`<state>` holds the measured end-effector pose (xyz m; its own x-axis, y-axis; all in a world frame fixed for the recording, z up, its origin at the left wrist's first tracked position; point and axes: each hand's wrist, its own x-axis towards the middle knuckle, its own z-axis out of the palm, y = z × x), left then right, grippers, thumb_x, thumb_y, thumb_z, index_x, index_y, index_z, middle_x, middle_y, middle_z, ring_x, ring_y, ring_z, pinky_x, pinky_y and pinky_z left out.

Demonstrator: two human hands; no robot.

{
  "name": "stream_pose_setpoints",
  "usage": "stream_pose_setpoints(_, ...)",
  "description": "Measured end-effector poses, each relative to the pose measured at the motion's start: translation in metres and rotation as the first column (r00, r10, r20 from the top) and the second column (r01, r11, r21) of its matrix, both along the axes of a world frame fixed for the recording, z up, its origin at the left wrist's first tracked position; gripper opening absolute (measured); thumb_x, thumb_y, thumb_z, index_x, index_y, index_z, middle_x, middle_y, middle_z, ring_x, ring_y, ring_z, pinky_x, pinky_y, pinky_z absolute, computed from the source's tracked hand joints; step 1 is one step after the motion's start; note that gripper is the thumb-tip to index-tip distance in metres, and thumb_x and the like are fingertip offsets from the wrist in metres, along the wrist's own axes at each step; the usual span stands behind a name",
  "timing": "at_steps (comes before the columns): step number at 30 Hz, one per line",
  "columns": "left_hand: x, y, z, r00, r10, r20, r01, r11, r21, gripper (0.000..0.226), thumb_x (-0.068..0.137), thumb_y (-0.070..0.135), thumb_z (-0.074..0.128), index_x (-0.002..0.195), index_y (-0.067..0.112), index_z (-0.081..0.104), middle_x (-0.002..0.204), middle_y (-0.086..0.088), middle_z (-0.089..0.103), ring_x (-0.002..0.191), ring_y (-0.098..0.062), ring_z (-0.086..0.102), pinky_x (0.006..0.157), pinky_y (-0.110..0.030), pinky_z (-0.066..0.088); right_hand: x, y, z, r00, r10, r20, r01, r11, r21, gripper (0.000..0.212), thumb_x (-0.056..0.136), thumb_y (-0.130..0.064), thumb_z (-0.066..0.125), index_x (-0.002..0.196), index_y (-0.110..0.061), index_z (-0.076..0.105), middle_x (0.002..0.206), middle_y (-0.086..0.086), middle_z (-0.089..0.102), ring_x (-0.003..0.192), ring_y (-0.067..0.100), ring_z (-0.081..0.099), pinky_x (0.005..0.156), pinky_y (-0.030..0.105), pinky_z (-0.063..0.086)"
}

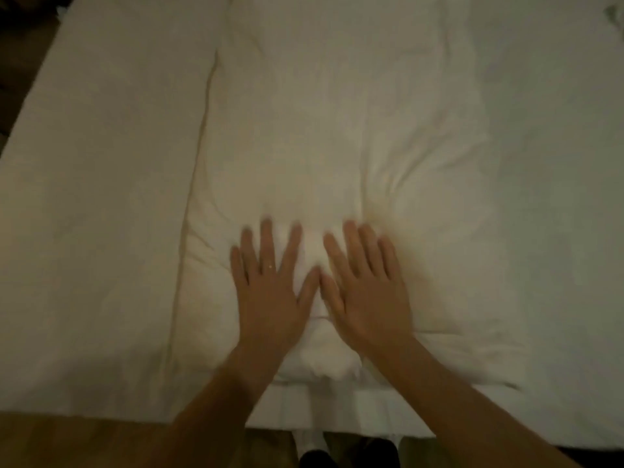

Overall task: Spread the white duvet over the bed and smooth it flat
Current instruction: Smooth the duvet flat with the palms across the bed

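The white duvet (337,136) lies lengthwise down the middle of the bed (94,197), folded narrower than the mattress, with creases on its right half. My left hand (270,285) presses flat on the duvet near its near end, fingers spread, a ring on one finger. Beside it my right hand (368,288) also lies flat with fingers apart, thumbs almost touching. Neither hand grips any cloth. A small bulge of duvet shows between the two hands.
Bare white sheet shows left and right (557,197) of the duvet. The bed's near edge (337,413) runs across the bottom, with wooden floor (67,440) and dark footwear (347,454) below it. Dark floor lies at the upper left.
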<state>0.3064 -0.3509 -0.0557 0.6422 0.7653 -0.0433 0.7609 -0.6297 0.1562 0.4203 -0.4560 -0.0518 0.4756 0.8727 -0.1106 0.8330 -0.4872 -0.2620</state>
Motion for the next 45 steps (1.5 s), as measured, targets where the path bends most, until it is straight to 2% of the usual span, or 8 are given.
stream_pose_setpoints(6, -0.054, -0.029, -0.029, 0.994, -0.065, -0.087, 0.058, 0.995, -0.079, 0.061, 0.096, 0.055, 0.041, 0.152, 0.031, 0.031, 0.162, -0.008, 0.018, 0.148, -0.037, 0.015, 0.116, -0.060, 0.017, -0.013, -0.094, -0.035, 0.993, -0.120, 0.021, 0.121, 0.986, -0.112, 0.062, 0.100, -0.044, 0.035, 0.149, -0.006, 0.037, 0.159, 0.015, 0.022, 0.146, 0.031, 0.026, 0.119, 0.046, 0.021)
stream_pose_setpoints(11, 0.038, 0.016, 0.039, 0.976, -0.068, 0.207, 0.075, 0.997, -0.028, 0.051, 0.098, 0.034, 0.034, 0.147, 0.024, 0.041, 0.153, -0.003, 0.038, 0.144, -0.027, 0.030, 0.116, -0.052, 0.023, 0.005, 0.032, 0.025, 0.998, -0.070, 0.005, 0.068, 0.980, 0.189, 0.053, 0.098, -0.027, 0.038, 0.149, -0.010, 0.038, 0.157, 0.011, 0.031, 0.145, 0.030, 0.028, 0.117, 0.050, 0.022)
stream_pose_setpoints(16, 0.076, 0.111, -0.021, 1.000, -0.015, -0.010, 0.015, 0.999, 0.046, 0.061, 0.098, 0.059, 0.033, 0.153, 0.036, 0.024, 0.164, -0.002, 0.013, 0.149, -0.031, 0.013, 0.116, -0.058, 0.014, 0.116, 0.079, -0.012, 0.978, -0.135, 0.161, 0.138, 0.990, -0.012, 0.056, 0.102, -0.048, 0.027, 0.154, -0.027, 0.027, 0.162, 0.006, 0.018, 0.150, 0.025, 0.012, 0.122, 0.045, 0.009)
stream_pose_setpoints(23, 0.078, 0.108, -0.017, 0.984, 0.180, -0.017, -0.180, 0.980, -0.080, 0.071, 0.085, 0.061, 0.040, 0.151, 0.039, 0.028, 0.157, -0.007, 0.033, 0.138, -0.039, 0.039, 0.105, -0.065, 0.028, 0.146, 0.047, -0.023, 0.895, -0.445, 0.042, 0.444, 0.896, 0.029, 0.060, 0.089, -0.040, 0.039, 0.136, -0.007, 0.057, 0.149, 0.021, 0.041, 0.132, 0.040, 0.044, 0.108, 0.055, 0.035)
stream_pose_setpoints(27, 0.186, 0.205, 0.036, 0.954, -0.101, 0.283, 0.067, 0.990, 0.128, 0.059, 0.096, 0.047, 0.033, 0.152, 0.034, 0.029, 0.158, -0.001, 0.031, 0.146, -0.029, 0.027, 0.114, -0.060, 0.022, 0.203, 0.191, 0.026, 0.987, -0.113, 0.117, 0.059, 0.918, 0.393, 0.053, 0.098, -0.034, 0.029, 0.145, -0.014, 0.045, 0.154, 0.011, 0.037, 0.142, 0.031, 0.035, 0.113, 0.053, 0.028)
stream_pose_setpoints(32, 0.283, 0.336, -0.018, 0.998, -0.056, 0.042, 0.048, 0.985, 0.166, 0.063, 0.093, 0.068, 0.007, 0.153, 0.047, 0.005, 0.165, 0.006, 0.003, 0.150, -0.027, 0.003, 0.116, -0.062, 0.003, 0.300, 0.311, -0.018, 0.955, -0.109, 0.275, 0.072, 0.987, 0.142, 0.059, 0.101, -0.052, 0.011, 0.155, -0.032, 0.018, 0.164, 0.004, 0.013, 0.151, 0.026, 0.007, 0.121, 0.046, 0.000)
stream_pose_setpoints(39, 0.280, 0.349, -0.042, 0.991, -0.087, 0.100, 0.066, 0.977, 0.202, 0.059, 0.096, 0.059, 0.029, 0.151, 0.039, 0.028, 0.162, -0.003, 0.022, 0.145, -0.035, 0.024, 0.112, -0.062, 0.017, 0.337, 0.268, -0.040, 0.914, -0.261, 0.311, 0.264, 0.964, 0.033, 0.061, 0.097, -0.049, 0.021, 0.148, -0.022, 0.041, 0.155, 0.015, 0.035, 0.141, 0.037, 0.033, 0.116, 0.052, 0.021)
stream_pose_setpoints(45, 0.394, 0.410, 0.036, 0.940, -0.333, -0.076, 0.340, 0.889, 0.308, 0.063, 0.101, 0.047, 0.030, 0.156, 0.023, 0.010, 0.164, -0.006, 0.000, 0.150, -0.029, -0.006, 0.120, -0.053, -0.007, 0.375, 0.431, 0.030, 0.965, 0.069, 0.252, -0.118, 0.976, 0.185, 0.065, 0.095, -0.052, 0.003, 0.156, -0.031, 0.014, 0.164, -0.003, 0.007, 0.151, 0.018, 0.002, 0.122, 0.041, -0.004)
